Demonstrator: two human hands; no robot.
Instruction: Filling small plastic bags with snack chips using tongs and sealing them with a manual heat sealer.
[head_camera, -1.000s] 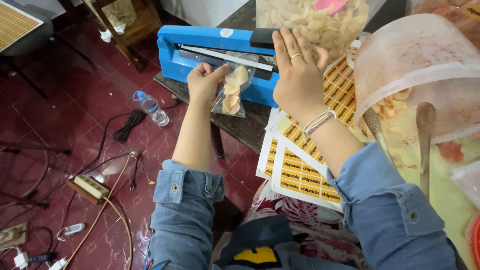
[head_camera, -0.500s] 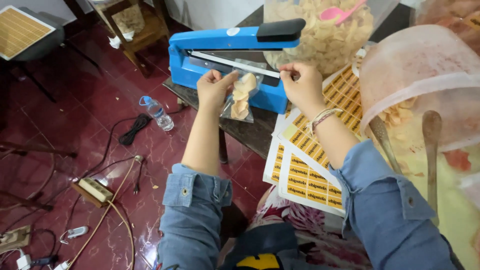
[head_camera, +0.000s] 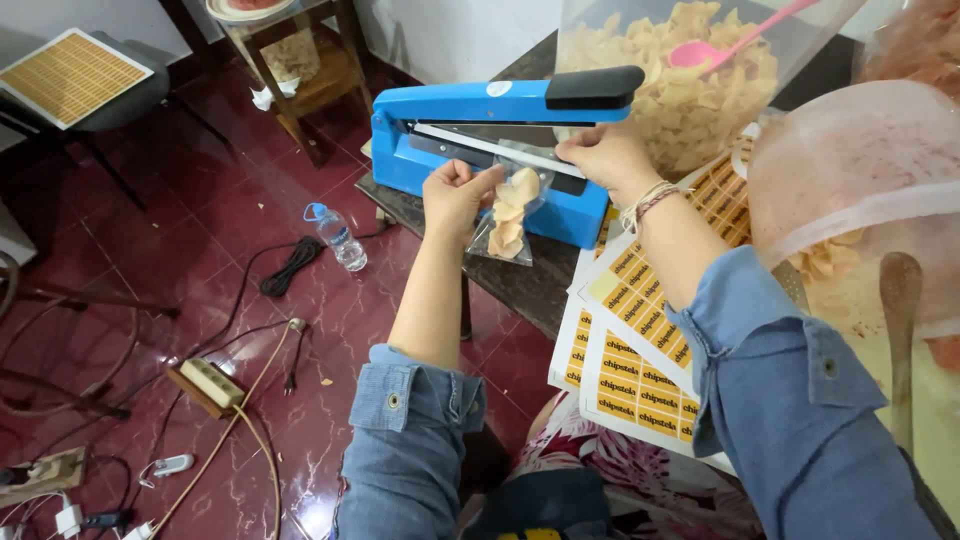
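Dark red tiled floor (head_camera: 250, 330) fills the left of my view, strewn with a black cable (head_camera: 290, 265), a power strip (head_camera: 210, 383) and a small water bottle (head_camera: 338, 238) lying just off the corner of the dark table (head_camera: 520, 280). On that table's near edge I see the blue heat sealer (head_camera: 480, 140), its arm with the black handle (head_camera: 595, 87) raised off the bar. My left hand (head_camera: 458, 195) pinches the left top corner of a small clear bag of chips (head_camera: 510, 215), and my right hand (head_camera: 605, 155) grips the bag's right top corner, so its mouth lies across the sealing bar while the filled part hangs over the table edge. Behind the sealer a large clear bag of chips (head_camera: 680, 90) with a pink scoop (head_camera: 715, 45) crowds the back. To my right, sheets of yellow labels (head_camera: 640, 330) overhang the table edge, touching my right forearm, and a cloudy plastic tub (head_camera: 860, 170) with a wooden spoon (head_camera: 900, 320) hems in that side. Open room is only to the left, over the floor, short of a wooden stool (head_camera: 290, 60)
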